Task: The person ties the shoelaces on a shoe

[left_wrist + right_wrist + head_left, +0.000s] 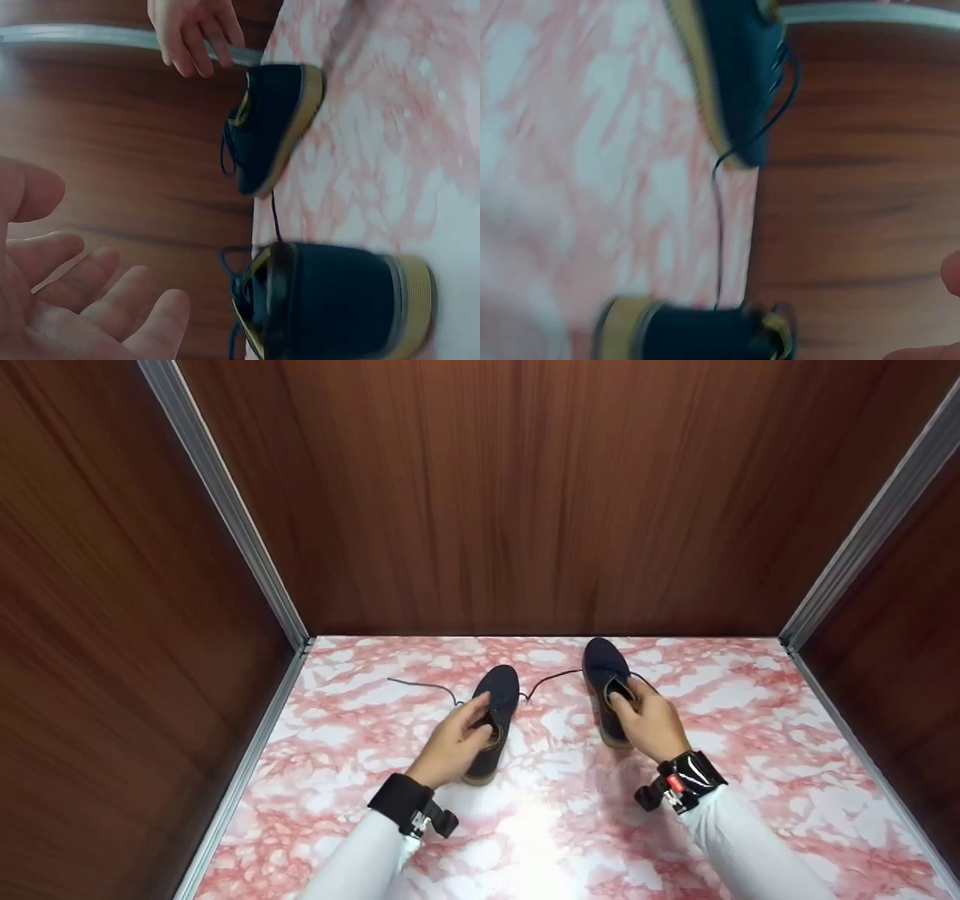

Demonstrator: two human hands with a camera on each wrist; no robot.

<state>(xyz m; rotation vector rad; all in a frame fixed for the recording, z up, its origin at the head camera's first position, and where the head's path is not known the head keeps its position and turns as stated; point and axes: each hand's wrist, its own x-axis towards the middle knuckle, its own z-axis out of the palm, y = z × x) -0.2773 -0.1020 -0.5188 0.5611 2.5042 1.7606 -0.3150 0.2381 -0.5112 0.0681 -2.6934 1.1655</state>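
Head view: white glare on the tabletop [534,844] at six o'clock; side wall [112,660] dim at nine o'clock. Wrist views duller; right-wrist shoe [694,334] blurred at six o'clock.

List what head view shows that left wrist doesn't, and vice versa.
Only head: white sleeves, black wristbands, the toe of the left shoe.
Only left wrist: the palm side of the left hand, ribbing on that shoe's heel edge.
Both: right hand, right shoe, lace between shoes, marbled surface, brown panels, parts of left hand and shoe.
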